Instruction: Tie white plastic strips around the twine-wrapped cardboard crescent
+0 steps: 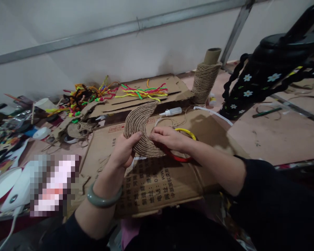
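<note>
A flat piece wound from brown jute twine (139, 129), shaped like a curved half disc, is tilted up over a flattened cardboard box (157, 181). My left hand (124, 150), with a green bangle at the wrist, grips its lower left edge with curled fingers. My right hand (170, 138) pinches the piece's right edge, fingers pressed together. Under my right hand lie a red ring (177, 157) and a yellow ring (186, 131). A small white glue bottle (170, 112) lies just beyond the piece.
A spool of jute twine (205, 82) stands at the back. Bright pipe cleaners (143, 91) lie on a second cardboard sheet and in a pile at left. A black flowered object (253, 80) leans at right. White items and clutter fill the left side.
</note>
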Tool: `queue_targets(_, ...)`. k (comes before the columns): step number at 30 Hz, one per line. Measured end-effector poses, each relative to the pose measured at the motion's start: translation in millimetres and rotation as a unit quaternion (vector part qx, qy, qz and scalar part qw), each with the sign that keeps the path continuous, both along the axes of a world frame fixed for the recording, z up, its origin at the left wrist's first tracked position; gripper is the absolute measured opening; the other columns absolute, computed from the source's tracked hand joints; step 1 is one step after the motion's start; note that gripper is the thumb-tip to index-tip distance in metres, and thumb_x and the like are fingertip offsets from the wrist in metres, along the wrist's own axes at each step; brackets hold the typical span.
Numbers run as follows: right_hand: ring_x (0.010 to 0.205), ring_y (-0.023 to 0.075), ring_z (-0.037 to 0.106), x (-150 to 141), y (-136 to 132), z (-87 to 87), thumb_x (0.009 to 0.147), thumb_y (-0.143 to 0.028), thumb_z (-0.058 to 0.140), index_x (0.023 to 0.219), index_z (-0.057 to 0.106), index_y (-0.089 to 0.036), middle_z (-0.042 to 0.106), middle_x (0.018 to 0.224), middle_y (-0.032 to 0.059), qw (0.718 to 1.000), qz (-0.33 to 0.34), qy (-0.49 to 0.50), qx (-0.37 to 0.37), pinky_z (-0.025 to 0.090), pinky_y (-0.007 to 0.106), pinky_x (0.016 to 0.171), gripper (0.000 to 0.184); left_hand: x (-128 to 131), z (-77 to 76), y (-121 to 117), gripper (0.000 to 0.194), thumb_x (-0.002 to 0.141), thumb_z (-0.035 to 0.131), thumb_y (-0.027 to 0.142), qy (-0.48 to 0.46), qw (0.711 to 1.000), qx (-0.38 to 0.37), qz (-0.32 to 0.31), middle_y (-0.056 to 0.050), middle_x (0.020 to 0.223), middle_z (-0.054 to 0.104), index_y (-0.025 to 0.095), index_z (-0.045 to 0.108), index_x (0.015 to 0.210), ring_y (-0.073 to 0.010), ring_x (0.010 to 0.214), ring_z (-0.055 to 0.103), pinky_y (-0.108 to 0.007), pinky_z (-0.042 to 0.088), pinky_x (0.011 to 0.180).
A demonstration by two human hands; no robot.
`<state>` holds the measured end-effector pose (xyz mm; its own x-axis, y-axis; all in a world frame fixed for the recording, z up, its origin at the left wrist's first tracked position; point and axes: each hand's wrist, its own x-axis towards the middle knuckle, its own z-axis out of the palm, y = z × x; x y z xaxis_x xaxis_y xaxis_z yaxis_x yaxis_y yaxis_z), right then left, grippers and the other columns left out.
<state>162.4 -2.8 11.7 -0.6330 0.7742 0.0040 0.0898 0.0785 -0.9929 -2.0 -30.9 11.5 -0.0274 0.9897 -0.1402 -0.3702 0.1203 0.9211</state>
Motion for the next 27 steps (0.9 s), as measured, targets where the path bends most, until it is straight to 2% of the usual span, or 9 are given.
queue_targets(8,0.056,0.008,0.035,-3.3,-1.8,2.5,0.085,-0.034,0.054,0.065,0.044,-0.018,0.039,0.06,-0.0054,0.998,-0.013,-0.043,0.045,0.029,0.024,0.053,0.027,5.4,4.8,-2.2,0.036,0.057,0.08,0.02,0.024,0.999,0.001,0.024,-0.004,0.074,0.071,0.011,0.066,0.089,-0.0199,0.068,0.068,-0.031,0.056,0.067)
queue_targets(13,0.056,0.0088,0.033,0.7,0.2,2.2,0.091,-0.034,0.039,0.065,0.04,-0.02,0.038,0.062,-0.0041,0.998,0.023,-0.028,0.06,0.029,0.024,0.053,0.029,3.9,5.8,-1.6,0.032,0.057,0.079,0.02,0.022,0.999,-0.002,0.029,-0.004,0.073,0.07,0.012,0.066,0.085,-0.0191,0.067,0.067,-0.032,0.055,0.067)
queue_targets(16,0.058,0.0096,0.034,1.7,-0.2,2.2,0.089,-0.037,0.041,0.065,0.041,-0.02,0.037,0.063,-0.0037,0.993,0.026,-0.063,0.093,0.028,0.025,0.054,0.029,3.2,5.6,-1.3,0.033,0.056,0.079,0.019,0.013,0.999,0.002,0.044,-0.003,0.073,0.069,0.014,0.065,0.085,-0.0171,0.065,0.065,-0.03,0.054,0.066)
queue_targets(19,0.06,0.0099,0.035,0.4,-1.4,2.2,0.087,-0.032,0.044,0.064,0.041,-0.019,0.038,0.062,-0.0036,0.987,0.019,-0.103,0.126,0.028,0.025,0.055,0.026,4.7,5.9,-1.1,0.033,0.055,0.079,0.019,0.02,0.998,-0.003,0.051,-0.002,0.072,0.068,0.013,0.064,0.084,-0.0159,0.063,0.064,-0.028,0.053,0.063)
queue_targets(27,0.058,0.0095,0.034,0.2,-2.5,3.8,0.089,-0.032,0.042,0.063,0.038,-0.02,0.036,0.062,-0.0047,0.986,0.014,-0.111,0.124,0.027,0.025,0.056,0.029,3.5,5.5,0.3,0.03,0.058,0.077,0.019,0.029,0.998,-0.005,0.048,-0.003,0.072,0.069,0.013,0.065,0.084,-0.015,0.063,0.064,-0.027,0.053,0.063)
